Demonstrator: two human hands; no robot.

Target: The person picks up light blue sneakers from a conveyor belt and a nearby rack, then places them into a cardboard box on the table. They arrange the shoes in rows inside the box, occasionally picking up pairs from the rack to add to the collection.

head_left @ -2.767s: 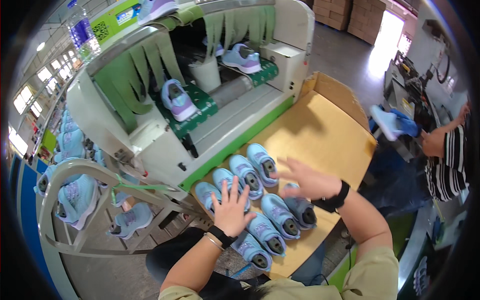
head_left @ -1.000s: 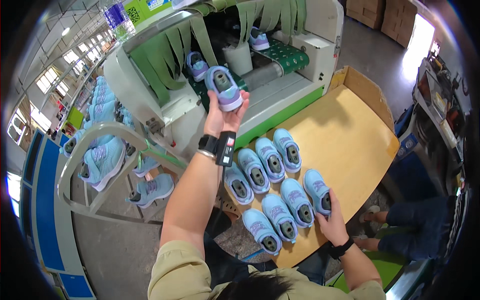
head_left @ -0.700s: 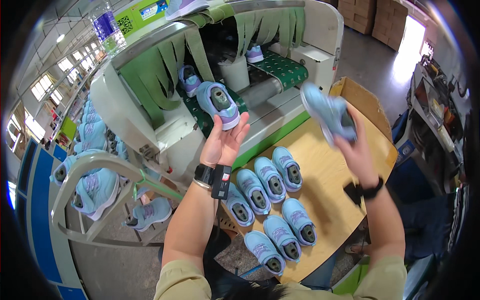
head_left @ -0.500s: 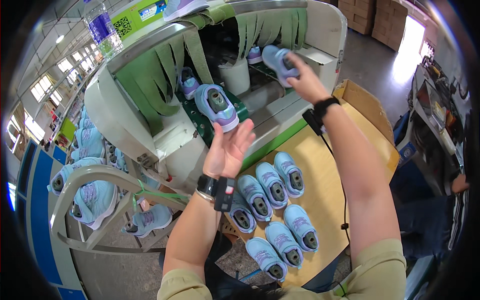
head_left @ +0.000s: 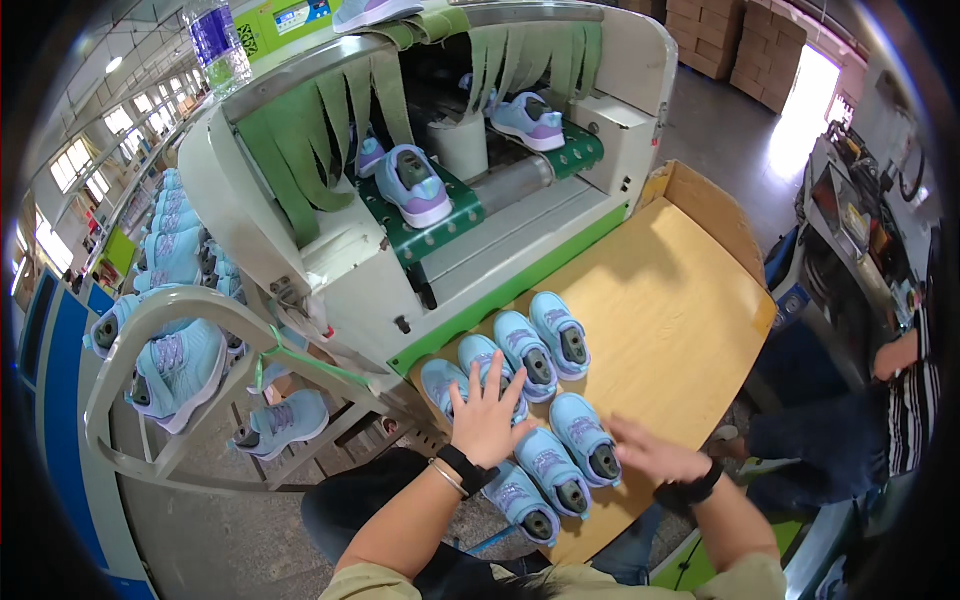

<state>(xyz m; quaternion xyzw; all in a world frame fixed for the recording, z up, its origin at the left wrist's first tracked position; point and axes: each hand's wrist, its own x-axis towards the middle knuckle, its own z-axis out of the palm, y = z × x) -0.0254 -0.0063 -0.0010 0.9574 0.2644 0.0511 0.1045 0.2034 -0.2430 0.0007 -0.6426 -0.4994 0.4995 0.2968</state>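
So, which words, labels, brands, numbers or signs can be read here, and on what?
None readable:
Bottle: purple label, print too small.
Green panel: patterned square and sticker, too small.
Blue patch at right: pale mark, blurred.
Light-blue shoes: no readable lettering.

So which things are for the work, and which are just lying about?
Seem for the work:
light-blue and purple shoes
tan wooden table
white machine with green strip curtains

Seem just lying about:
clear plastic bottle with purple label
brown cardboard boxes
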